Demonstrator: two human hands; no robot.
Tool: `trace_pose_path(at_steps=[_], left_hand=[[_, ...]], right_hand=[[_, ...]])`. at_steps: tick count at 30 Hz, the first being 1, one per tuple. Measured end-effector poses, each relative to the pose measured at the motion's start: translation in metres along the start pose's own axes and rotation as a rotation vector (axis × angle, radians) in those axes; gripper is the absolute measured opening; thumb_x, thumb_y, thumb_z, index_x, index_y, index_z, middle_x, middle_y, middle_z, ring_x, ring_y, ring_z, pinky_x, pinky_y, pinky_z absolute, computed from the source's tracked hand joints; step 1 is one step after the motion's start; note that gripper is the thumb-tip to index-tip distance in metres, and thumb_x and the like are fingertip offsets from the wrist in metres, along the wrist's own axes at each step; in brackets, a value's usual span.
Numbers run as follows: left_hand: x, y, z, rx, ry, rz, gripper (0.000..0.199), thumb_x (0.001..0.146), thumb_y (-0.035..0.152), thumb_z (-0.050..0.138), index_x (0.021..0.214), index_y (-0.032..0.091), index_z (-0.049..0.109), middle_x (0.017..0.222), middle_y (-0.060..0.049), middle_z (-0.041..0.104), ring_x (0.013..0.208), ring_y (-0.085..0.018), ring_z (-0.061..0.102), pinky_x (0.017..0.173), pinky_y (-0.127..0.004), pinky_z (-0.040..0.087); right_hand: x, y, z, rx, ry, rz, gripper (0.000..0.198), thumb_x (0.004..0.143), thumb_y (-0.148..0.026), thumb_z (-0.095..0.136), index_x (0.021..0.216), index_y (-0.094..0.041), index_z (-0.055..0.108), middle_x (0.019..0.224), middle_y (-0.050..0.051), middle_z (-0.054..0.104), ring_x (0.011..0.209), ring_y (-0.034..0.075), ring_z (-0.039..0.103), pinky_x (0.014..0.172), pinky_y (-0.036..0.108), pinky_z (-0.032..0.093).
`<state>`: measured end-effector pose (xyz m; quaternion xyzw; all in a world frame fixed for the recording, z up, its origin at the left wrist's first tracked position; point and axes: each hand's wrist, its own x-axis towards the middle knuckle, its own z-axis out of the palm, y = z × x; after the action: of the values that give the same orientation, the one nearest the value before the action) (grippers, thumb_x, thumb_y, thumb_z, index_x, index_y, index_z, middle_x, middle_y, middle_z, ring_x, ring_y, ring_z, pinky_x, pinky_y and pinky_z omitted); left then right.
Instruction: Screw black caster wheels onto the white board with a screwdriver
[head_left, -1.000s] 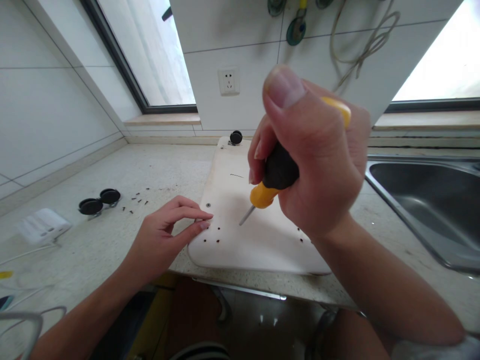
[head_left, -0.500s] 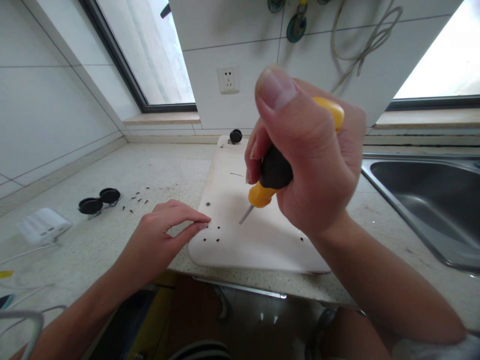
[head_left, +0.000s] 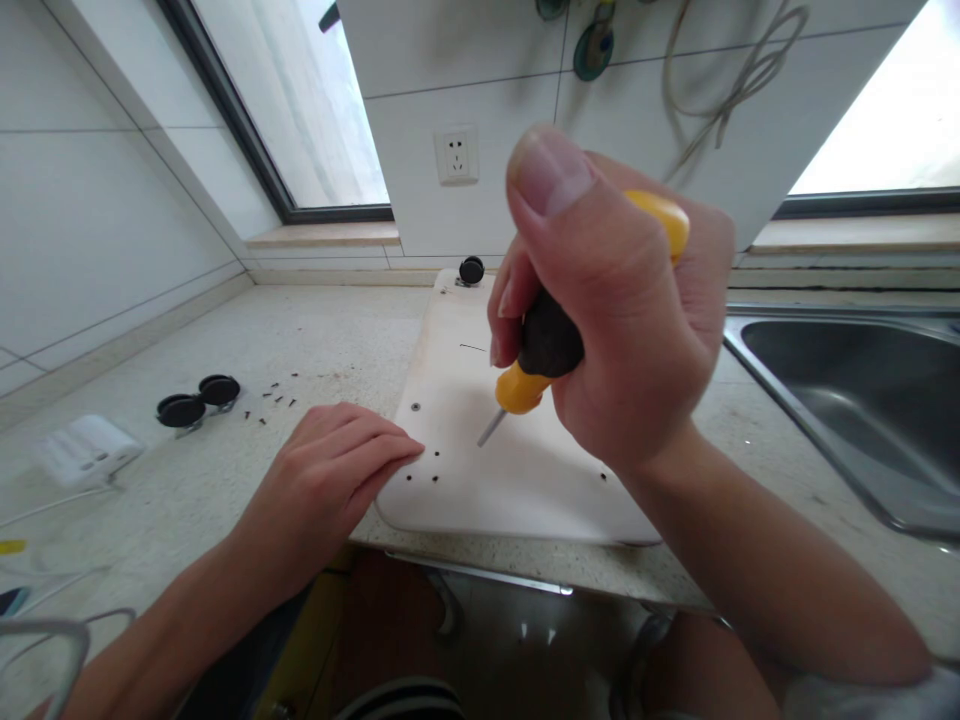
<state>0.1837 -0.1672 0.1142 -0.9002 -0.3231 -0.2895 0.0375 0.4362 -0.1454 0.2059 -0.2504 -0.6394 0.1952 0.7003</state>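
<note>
My right hand (head_left: 622,300) is wrapped round the handle of a yellow-and-black screwdriver (head_left: 551,335), held above the white board (head_left: 517,500). The metal shaft points down and left, its tip over the board. At the board's left edge my left hand (head_left: 330,470) has its fingertips pressed together near several small dark holes; whatever they pinch, if anything, is hidden. One black caster wheel (head_left: 471,270) stands at the board's far left corner. Two loose black caster wheels (head_left: 181,410) lie on the counter to the left, with several small screws (head_left: 275,386) beside them.
A steel sink (head_left: 862,400) is set into the counter (head_left: 322,325) on the right. On the far left sit a white box-shaped device (head_left: 86,450) and some cables. A wall socket (head_left: 456,155) and a coiled cable (head_left: 742,85) are on the tiled wall behind.
My left hand's fingers have closed together over the board's left edge, covering a hole and removing the gap under the index finger. My right hand and the screwdriver have hardly moved.
</note>
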Motion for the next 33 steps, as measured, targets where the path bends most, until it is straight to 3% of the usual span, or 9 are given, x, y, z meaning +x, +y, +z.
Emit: trace_pose_path(at_steps=[4,10,15,18,22,24,28,30,33], left_hand=[[-0.003,-0.002,-0.001,-0.052,-0.062,-0.033,0.016,0.114,0.029,0.064,0.113,0.029,0.081,0.115,-0.001,0.081,0.105,-0.022,0.073,0.096,-0.04,0.049],[-0.005,-0.002,0.001,-0.06,-0.028,-0.019,0.018,0.114,0.026,0.063,0.118,0.027,0.081,0.113,-0.004,0.082,0.102,-0.022,0.074,0.094,-0.038,0.054],[0.0,-0.002,0.0,-0.056,-0.029,-0.027,0.018,0.112,0.027,0.065,0.114,0.026,0.083,0.11,-0.004,0.084,0.099,-0.022,0.076,0.091,-0.036,0.056],[0.001,-0.002,-0.001,-0.048,-0.03,-0.022,0.015,0.112,0.027,0.067,0.112,0.024,0.082,0.109,-0.004,0.084,0.099,-0.022,0.076,0.092,-0.036,0.056],[-0.001,0.0,0.003,0.006,-0.089,-0.023,0.027,0.115,0.034,0.063,0.137,0.026,0.076,0.132,-0.007,0.081,0.116,-0.026,0.073,0.101,-0.042,0.054],[-0.002,0.003,0.007,0.035,-0.146,-0.003,0.038,0.117,0.036,0.058,0.152,0.029,0.068,0.15,-0.008,0.075,0.129,-0.03,0.069,0.108,-0.047,0.051],[-0.003,0.008,0.013,0.061,-0.175,0.035,0.04,0.116,0.036,0.057,0.154,0.028,0.066,0.155,-0.006,0.073,0.135,-0.032,0.066,0.112,-0.05,0.048],[-0.003,0.009,0.014,0.07,-0.152,0.036,0.039,0.115,0.035,0.059,0.152,0.026,0.067,0.153,-0.006,0.074,0.133,-0.032,0.067,0.111,-0.049,0.048],[-0.003,0.01,0.015,0.08,-0.128,0.046,0.038,0.114,0.033,0.06,0.151,0.024,0.067,0.15,-0.006,0.076,0.131,-0.031,0.068,0.111,-0.048,0.046]], right_hand=[[-0.001,-0.005,0.001,0.021,0.018,0.029,0.071,0.106,-0.076,0.052,0.061,-0.023,0.062,0.051,0.0,0.054,0.046,0.015,0.06,0.046,0.034,0.045],[-0.005,-0.018,0.01,0.004,0.181,0.051,0.067,0.11,-0.066,0.054,0.06,-0.026,0.036,0.058,-0.001,0.052,0.047,0.013,0.056,0.049,0.035,0.044],[-0.001,-0.006,0.003,0.033,0.072,0.05,0.07,0.107,-0.075,0.052,0.059,-0.024,0.057,0.051,-0.001,0.055,0.044,0.015,0.059,0.046,0.036,0.046],[0.001,-0.003,0.0,0.041,0.06,0.046,0.069,0.104,-0.076,0.058,0.059,-0.024,0.059,0.049,0.0,0.056,0.045,0.016,0.061,0.044,0.035,0.045],[-0.004,-0.012,0.005,0.055,0.101,0.093,0.067,0.103,-0.073,0.063,0.059,-0.023,0.056,0.052,-0.001,0.054,0.045,0.015,0.059,0.046,0.035,0.043],[-0.005,-0.015,0.008,0.029,0.141,0.09,0.06,0.107,-0.061,0.064,0.061,-0.023,0.055,0.055,-0.002,0.054,0.046,0.013,0.056,0.049,0.035,0.043],[-0.001,0.001,0.006,-0.027,0.125,-0.067,0.047,0.107,-0.036,0.069,0.065,-0.023,0.053,0.059,-0.005,0.049,0.053,0.012,0.051,0.054,0.033,0.043],[0.003,0.017,0.003,-0.011,0.125,-0.106,0.05,0.103,-0.042,0.076,0.065,-0.023,0.05,0.062,-0.006,0.044,0.058,0.011,0.051,0.056,0.031,0.04],[0.005,0.035,0.003,-0.015,0.094,-0.031,0.056,0.098,-0.057,0.079,0.065,-0.023,0.049,0.062,-0.006,0.044,0.06,0.01,0.049,0.057,0.029,0.038]])
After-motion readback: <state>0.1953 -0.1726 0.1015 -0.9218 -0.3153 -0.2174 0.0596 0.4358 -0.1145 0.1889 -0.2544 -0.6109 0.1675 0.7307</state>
